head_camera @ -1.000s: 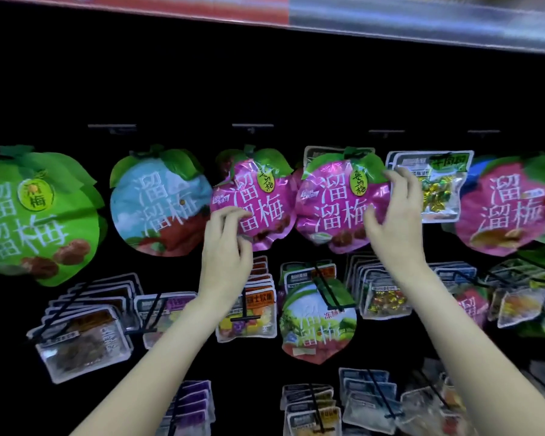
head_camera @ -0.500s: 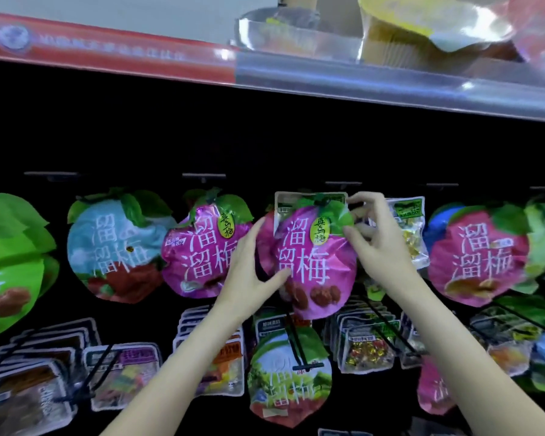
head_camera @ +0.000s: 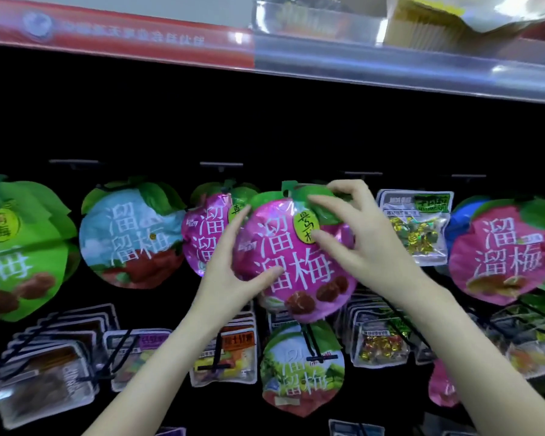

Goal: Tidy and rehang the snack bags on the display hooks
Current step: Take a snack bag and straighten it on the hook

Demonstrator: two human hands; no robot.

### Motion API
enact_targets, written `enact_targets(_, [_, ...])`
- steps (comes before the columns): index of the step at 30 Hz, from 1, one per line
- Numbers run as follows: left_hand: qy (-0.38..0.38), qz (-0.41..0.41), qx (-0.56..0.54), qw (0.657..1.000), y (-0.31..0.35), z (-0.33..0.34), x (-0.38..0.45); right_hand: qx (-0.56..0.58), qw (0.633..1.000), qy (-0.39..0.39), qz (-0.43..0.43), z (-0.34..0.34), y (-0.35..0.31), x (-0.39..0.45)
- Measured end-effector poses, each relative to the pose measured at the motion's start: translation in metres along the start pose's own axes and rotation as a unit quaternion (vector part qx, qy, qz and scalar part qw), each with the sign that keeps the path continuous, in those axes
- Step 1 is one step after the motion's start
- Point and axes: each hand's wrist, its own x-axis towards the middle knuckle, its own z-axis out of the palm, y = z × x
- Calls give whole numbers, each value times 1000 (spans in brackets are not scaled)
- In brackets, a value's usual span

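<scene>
Near the middle of the frame, a round pink snack bag (head_camera: 299,262) with a green leaf top is held up in front of the dark display wall. The left hand (head_camera: 233,272) holds its left side. The thumb lies on the front of the bag low down, and the fingers reach up along the left edge, so this grip is closed on the bag. The right hand (head_camera: 359,240) holds the bag's upper right part. Its fingers pinch the green leaf top, and the thumb presses on the front near the yellow sticker, so this grip is closed on the bag too. The small hole in the leaf top shows just left of the right hand's fingers. I cannot tell if the bag is on a hook.

Just behind it on the left hangs a second pink bag (head_camera: 208,234), partly hidden. Further left hang a blue bag (head_camera: 129,234) and, at the left edge, a green bag (head_camera: 22,247). On the right hang a clear candy bag (head_camera: 416,228) and a pink bag with a blue one behind (head_camera: 504,250).

Lower down, rows of small clear packets (head_camera: 44,372) sit on black hooks. A green and white bag (head_camera: 299,369) hangs below the held bag.

Along the top of the frame runs a shelf edge (head_camera: 123,39), red on the left and shiny on the right.
</scene>
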Motion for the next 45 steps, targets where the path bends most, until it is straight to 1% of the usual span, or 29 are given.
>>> enact_targets(2, [45,21,37,998,2,-15,-5,-4,999,-36,4,18,-12,4])
enact_targets(5, [85,29,57,994,3,-34,-18,-6,1000,-21,-12,41,-35,15])
enact_targets(9, [109,2,61,992,-1,-56,-25,-18,999,-9,-29,69,-55,35])
enact_targets(13, [81,-12,102,991,-4,-68,-17,-28,999,9,-17,85,-59,44])
enact_targets(19, [62,10,125,990,-6,-73,-17,-7,998,57,-15,89,-54,41])
enact_targets(22, [55,22,131,990,-4,-74,-15,22,997,78,-13,91,-50,45])
enact_targets(26, [55,36,133,989,-3,-76,-17,92,988,121,-9,94,-44,49])
enact_targets(30, [56,64,161,983,-1,-76,-16,99,983,155,-15,95,-41,49])
enact_targets(33, [41,51,178,982,-4,-75,-8,67,987,144,3,98,-36,51])
enact_targets(36, [32,21,200,979,-13,-73,-3,37,995,86,43,103,-33,50])
enact_targets(39, [58,0,246,967,-20,-73,3,-27,998,30,50,104,-35,50])
enact_targets(41, [113,2,318,941,-23,-69,5,-73,996,20,45,102,-34,47])
enact_targets(43, [187,42,349,917,-24,-63,4,-66,995,59,45,96,-30,38])
enact_targets(45, [222,110,342,907,-27,-57,1,-44,987,140,59,84,-20,26])
